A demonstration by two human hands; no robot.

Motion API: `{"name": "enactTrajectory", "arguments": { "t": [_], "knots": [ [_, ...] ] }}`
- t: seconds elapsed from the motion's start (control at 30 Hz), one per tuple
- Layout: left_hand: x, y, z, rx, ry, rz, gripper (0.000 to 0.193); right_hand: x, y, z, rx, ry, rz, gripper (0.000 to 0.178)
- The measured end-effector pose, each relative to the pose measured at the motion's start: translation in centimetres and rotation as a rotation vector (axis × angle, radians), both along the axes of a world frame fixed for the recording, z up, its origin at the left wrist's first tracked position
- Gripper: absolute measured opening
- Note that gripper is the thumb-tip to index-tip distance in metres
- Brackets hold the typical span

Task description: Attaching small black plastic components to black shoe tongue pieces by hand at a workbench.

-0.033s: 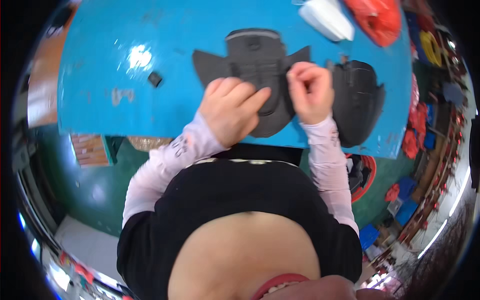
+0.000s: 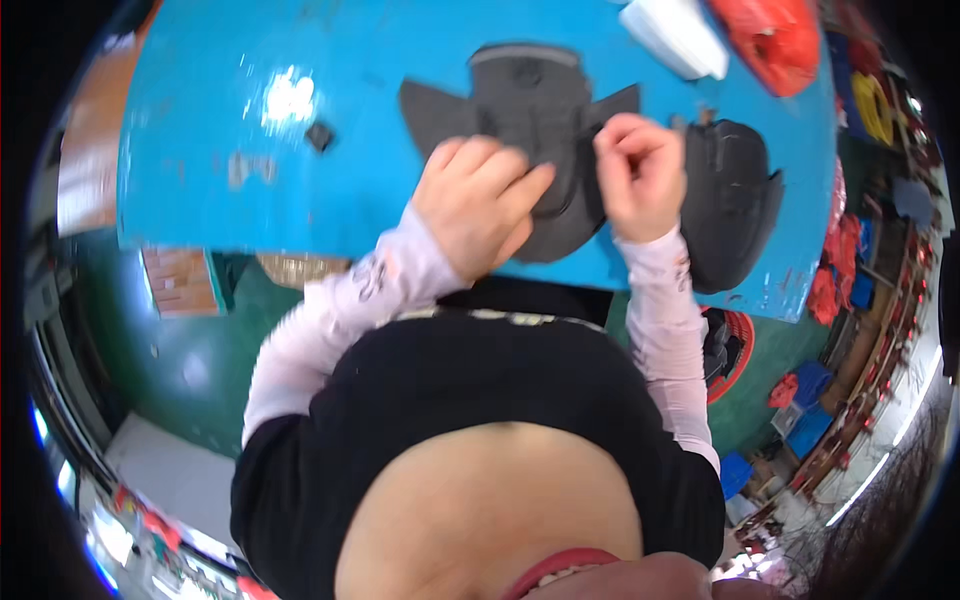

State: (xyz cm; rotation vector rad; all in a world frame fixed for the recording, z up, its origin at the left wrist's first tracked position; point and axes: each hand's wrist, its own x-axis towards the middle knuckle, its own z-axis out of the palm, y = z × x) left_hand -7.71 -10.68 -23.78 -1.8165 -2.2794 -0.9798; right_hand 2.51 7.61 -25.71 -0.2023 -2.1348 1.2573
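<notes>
A dark grey foam-like pad (image 2: 530,105), with a pointed wing on each side and moulded lines down its middle, lies flat on the blue table. My left hand (image 2: 478,205) covers its lower left part, back up, with the fingers bent and the index reaching across toward the middle. At the pad's right edge, my right hand (image 2: 642,178) is closed in a pinch of thumb and forefinger. Whatever sits between those fingertips is too small to make out. Just right of that hand rests a second dark grey moulded pad (image 2: 735,205), curved in shape.
On the blue table (image 2: 350,205) a small black block (image 2: 319,136) lies to the left. A white object (image 2: 675,38) and a red plastic bag (image 2: 770,45) are at the far right. Below the table's right edge stands a red basket (image 2: 740,355) with dark pieces inside.
The whole view has shifted a little, so the table items appear slightly to the right. Both hands keep nearly the same place at the pad.
</notes>
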Motion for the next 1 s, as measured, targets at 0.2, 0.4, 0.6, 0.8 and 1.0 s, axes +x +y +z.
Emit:
{"name": "enactTrajectory", "arguments": {
  "t": [0.2, 0.4, 0.6, 0.8, 1.0],
  "knots": [
    [0.4, -0.6, -1.0, 0.041, 0.017, 0.072, 0.04, -0.7, -0.1, -0.5, 0.211, -0.112, 0.035, 0.024],
    [0.7, -0.8, -1.7, 0.079, 0.03, 0.078, 0.039, -0.8, -0.4, 0.0, 0.399, -0.162, 0.043, 0.023],
    [0.7, -0.8, -1.8, 0.099, 0.027, 0.084, 0.039, -1.0, -0.8, -0.2, 0.462, -0.171, 0.04, 0.02],
    [0.4, -0.5, -1.9, 0.132, 0.021, 0.098, 0.037, -1.2, -0.8, -0.1, 0.507, -0.178, 0.015, 0.02],
    [0.3, 0.5, 0.3, -0.091, 0.077, 0.127, 0.039, -1.2, -0.8, 0.1, 0.48, -0.142, 0.002, 0.016]
  ]
}}
